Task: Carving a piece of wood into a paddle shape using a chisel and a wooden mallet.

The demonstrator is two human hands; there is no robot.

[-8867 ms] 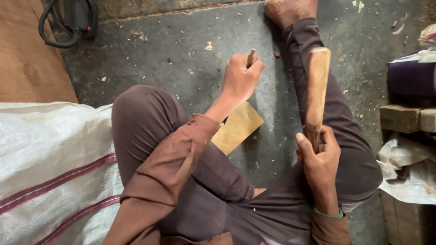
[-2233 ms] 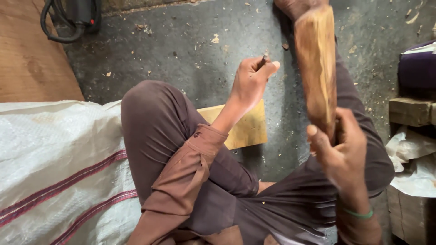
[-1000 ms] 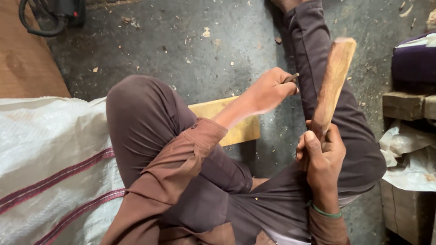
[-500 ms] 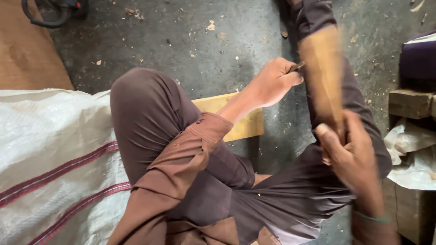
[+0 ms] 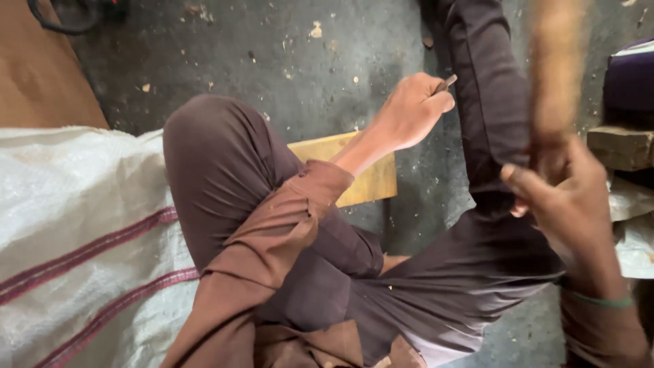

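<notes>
Fingers (image 5: 429, 102) of the left hand (image 5: 411, 111) pinch a thin dark metal tool (image 5: 446, 83), its tip showing just past the knuckles, above the outstretched right trouser leg (image 5: 490, 102). The right hand (image 5: 562, 194) is curled shut around the lower end of a wooden mallet (image 5: 557, 68), which shows only as a tall brown blur. A green band (image 5: 603, 300) circles that wrist. The person sits on a gritty grey floor (image 5: 306, 61) flecked with pale chips, left knee (image 5: 204, 136) raised. A yellow wooden block (image 5: 364, 174) lies flat on the floor under the left forearm, between the legs. A white woven sack with maroon stripes (image 5: 75, 232) spreads beside the knee, and stacked wood and pale wrapping (image 5: 623, 146) sit at the right edge.

Where the tool's point rests cannot be told. By the look of it, clean work here calls for the tool held steady and the mallet landing square on its head, clear of the pinching fingers and the leg below.
</notes>
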